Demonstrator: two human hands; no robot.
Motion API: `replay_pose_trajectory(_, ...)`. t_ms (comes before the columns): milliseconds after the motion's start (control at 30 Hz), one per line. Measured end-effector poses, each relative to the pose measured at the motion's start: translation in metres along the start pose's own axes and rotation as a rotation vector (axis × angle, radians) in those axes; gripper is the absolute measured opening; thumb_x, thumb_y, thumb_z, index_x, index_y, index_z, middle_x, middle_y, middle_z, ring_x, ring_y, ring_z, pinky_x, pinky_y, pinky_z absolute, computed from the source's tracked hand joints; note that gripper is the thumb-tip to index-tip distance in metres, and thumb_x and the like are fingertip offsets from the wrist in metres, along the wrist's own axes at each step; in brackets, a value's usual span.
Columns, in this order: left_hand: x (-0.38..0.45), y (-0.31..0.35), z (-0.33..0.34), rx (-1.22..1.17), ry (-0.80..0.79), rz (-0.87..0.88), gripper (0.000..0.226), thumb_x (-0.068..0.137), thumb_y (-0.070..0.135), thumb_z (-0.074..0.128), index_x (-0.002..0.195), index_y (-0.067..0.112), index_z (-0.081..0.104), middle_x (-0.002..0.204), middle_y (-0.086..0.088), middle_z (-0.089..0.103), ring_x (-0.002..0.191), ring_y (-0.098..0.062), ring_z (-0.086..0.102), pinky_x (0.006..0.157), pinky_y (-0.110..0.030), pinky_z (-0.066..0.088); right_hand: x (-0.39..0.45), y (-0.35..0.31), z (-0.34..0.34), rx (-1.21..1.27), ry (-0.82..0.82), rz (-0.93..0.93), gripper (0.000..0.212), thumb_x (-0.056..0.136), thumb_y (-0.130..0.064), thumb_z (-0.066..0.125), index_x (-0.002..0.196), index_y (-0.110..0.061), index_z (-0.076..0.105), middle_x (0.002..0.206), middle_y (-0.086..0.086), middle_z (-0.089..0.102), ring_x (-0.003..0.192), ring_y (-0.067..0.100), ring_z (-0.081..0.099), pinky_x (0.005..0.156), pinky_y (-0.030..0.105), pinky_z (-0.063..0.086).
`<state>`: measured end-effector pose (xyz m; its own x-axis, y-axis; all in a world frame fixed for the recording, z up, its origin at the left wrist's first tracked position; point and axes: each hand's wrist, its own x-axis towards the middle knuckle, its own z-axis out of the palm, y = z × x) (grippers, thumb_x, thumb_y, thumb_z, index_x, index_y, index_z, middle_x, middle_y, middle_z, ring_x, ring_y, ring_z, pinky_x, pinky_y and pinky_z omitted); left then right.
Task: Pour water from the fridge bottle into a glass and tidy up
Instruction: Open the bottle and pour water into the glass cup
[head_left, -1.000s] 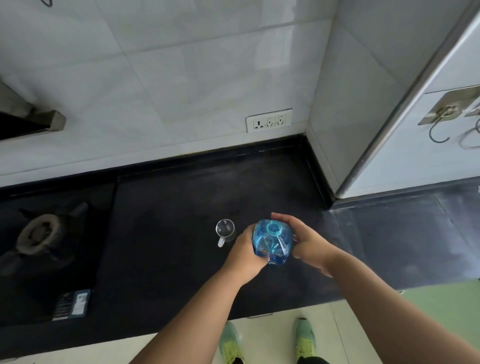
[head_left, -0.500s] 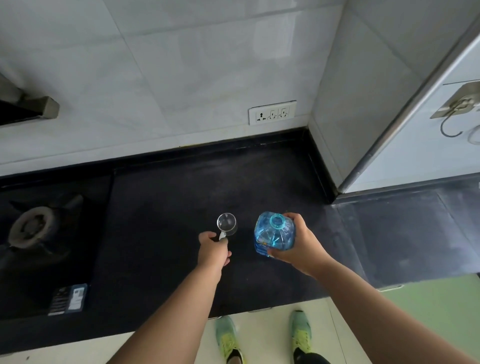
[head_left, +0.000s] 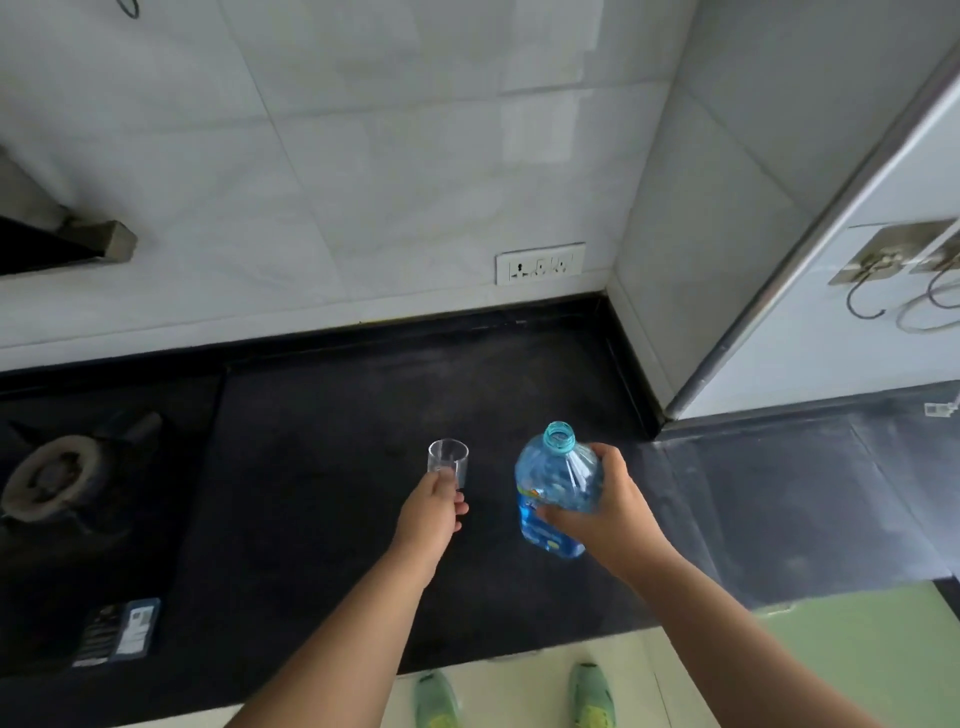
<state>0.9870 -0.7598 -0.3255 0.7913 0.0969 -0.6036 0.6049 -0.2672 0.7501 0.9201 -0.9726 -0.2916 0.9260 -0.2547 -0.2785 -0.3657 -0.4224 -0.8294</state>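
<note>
The right hand has its grip wrapped round the blue water bottle, fingers curled over the shoulder and thumb across the label, so the bottle is held above the black desk with its uncapped neck tipped up and away toward the wall. The cap is off and the open mouth shows at the top. Just to the left of the bottle, apart from it, the left hand grips the lower part of a small clear glass, fingers closed round its base; the glass stands upright with its rim open and looks empty, though whether its foot rests on the desk or is lifted off it I cannot tell. Both forearms reach in from the lower edge of the view. Farther left on the desk sits a gas stove burner, with a printed label on the stove's front part. Behind the desk rises a white tiled wall carrying a socket plate. At the right stands a white cabinet side with metal hooks. Below the desk edge, a pair of green shoes stands on the pale floor.
</note>
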Motion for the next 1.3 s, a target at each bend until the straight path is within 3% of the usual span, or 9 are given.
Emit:
replay_pose_trajectory(133, -0.042, 0.059, -0.025, 0.027, -0.012, 0.235, 0.031, 0.11, 0.036, 0.044, 0.095, 0.02, 0.067, 0.087, 0.0, 0.066, 0.075, -0.011, 0.064, 0.063, -0.026, 0.048, -0.004, -0.056, -0.033, 0.04, 0.146, -0.156, 0.081, 0.059, -0.036, 0.097, 0.124, -0.041, 0.049, 0.118, -0.015, 0.063, 0.11, 0.01, 0.064, 0.094, 0.039, 0.057)
replay_pose_trajectory(233, -0.087, 0.11, -0.048, 0.057, -0.014, 0.418, 0.038, 0.107, 0.04, 0.046, 0.08, 0.018, 0.061, 0.076, 0.002, 0.063, 0.068, -0.009, 0.06, 0.065, -0.031, 0.048, -0.009, -0.11, -0.066, -0.099, 0.25, -0.309, 0.084, 0.061, -0.039, 0.092, 0.134, -0.032, 0.051, 0.118, -0.017, 0.055, 0.121, 0.019, 0.051, 0.098, 0.035, 0.045)
replay_pose_trajectory(333, -0.136, 0.155, -0.069, 0.089, -0.022, 0.587, 0.043, 0.106, 0.042, 0.045, 0.076, 0.016, 0.06, 0.07, 0.0, 0.061, 0.064, -0.012, 0.058, 0.066, -0.034, 0.048, -0.023, -0.166, -0.102, -0.236, 0.409, -0.466, 0.084, 0.066, -0.033, 0.091, 0.139, -0.024, 0.05, 0.12, -0.015, 0.048, 0.117, 0.017, 0.039, 0.095, 0.027, 0.031)
replay_pose_trajectory(533, -0.213, 0.202, -0.093, 0.084, 0.074, 0.794, 0.046, 0.106, 0.041, 0.04, 0.071, 0.015, 0.053, 0.07, -0.013, 0.056, 0.063, -0.018, 0.053, 0.065, -0.04, 0.047, -0.053, -0.248, -0.145, -0.469, 0.612, -0.772, 0.082, 0.061, -0.019, 0.084, 0.138, -0.026, 0.056, 0.133, -0.005, 0.06, 0.121, 0.028, 0.039, 0.097, 0.042, 0.035)
replay_pose_trajectory(800, -0.253, 0.211, -0.107, 0.037, 0.089, 0.804, 0.046, 0.105, 0.038, 0.04, 0.068, 0.014, 0.05, 0.064, -0.001, 0.053, 0.061, -0.016, 0.05, 0.066, -0.041, 0.046, -0.079, -0.283, -0.164, -0.677, 0.71, -0.984, 0.078, 0.065, -0.02, 0.085, 0.137, -0.027, 0.058, 0.132, -0.007, 0.062, 0.118, 0.028, 0.042, 0.095, 0.05, 0.041)
replay_pose_trajectory(1300, -0.26, 0.201, -0.11, 0.105, 0.111, 0.783, 0.048, 0.1, 0.045, 0.037, 0.077, 0.005, 0.046, 0.065, -0.004, 0.045, 0.061, -0.016, 0.043, 0.062, -0.036, 0.04, -0.084, -0.281, -0.156, -0.829, 0.762, -1.089, 0.068, 0.068, -0.019, 0.086, 0.132, -0.024, 0.064, 0.132, -0.006, 0.065, 0.12, 0.032, 0.045, 0.097, 0.046, 0.035)
